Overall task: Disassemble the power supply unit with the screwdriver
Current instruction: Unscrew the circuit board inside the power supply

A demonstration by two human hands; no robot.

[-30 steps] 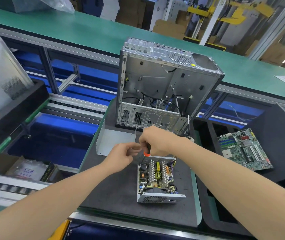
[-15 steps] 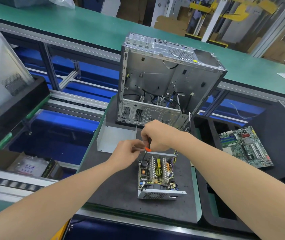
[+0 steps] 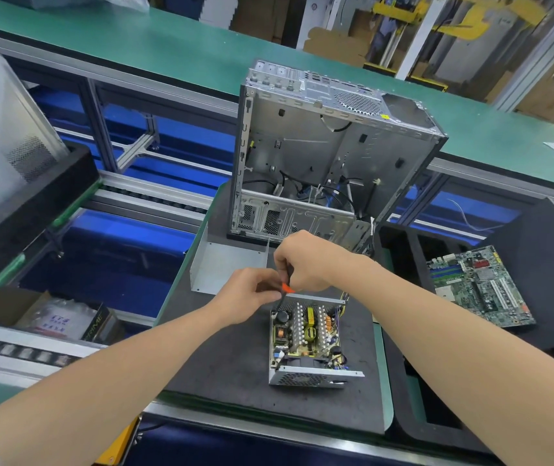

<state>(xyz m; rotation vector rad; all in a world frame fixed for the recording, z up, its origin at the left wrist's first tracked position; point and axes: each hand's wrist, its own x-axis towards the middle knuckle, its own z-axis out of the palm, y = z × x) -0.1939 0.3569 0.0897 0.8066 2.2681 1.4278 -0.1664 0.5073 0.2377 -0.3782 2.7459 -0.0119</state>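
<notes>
The power supply unit (image 3: 307, 344) lies on the dark mat (image 3: 228, 361) with its cover off, its circuit board, coils and heat sinks showing. My right hand (image 3: 305, 260) grips the black and orange screwdriver (image 3: 286, 287), whose tip points down at the unit's far left corner. My left hand (image 3: 248, 295) is just left of it, fingers pinched at the screwdriver's shaft near the tip. What the fingertips hold is hidden. The removed grey metal cover (image 3: 226, 269) rests on the mat behind my left hand.
An empty computer case (image 3: 319, 156) stands upright just behind my hands. A green motherboard (image 3: 477, 290) lies in a black foam tray (image 3: 544, 274) at the right. A roller conveyor (image 3: 16, 354) and a box of parts (image 3: 56, 319) are at the left.
Both hands have stayed together over the unit's far left corner. My view has shifted slightly, so the case and unit sit a little lower and closer.
</notes>
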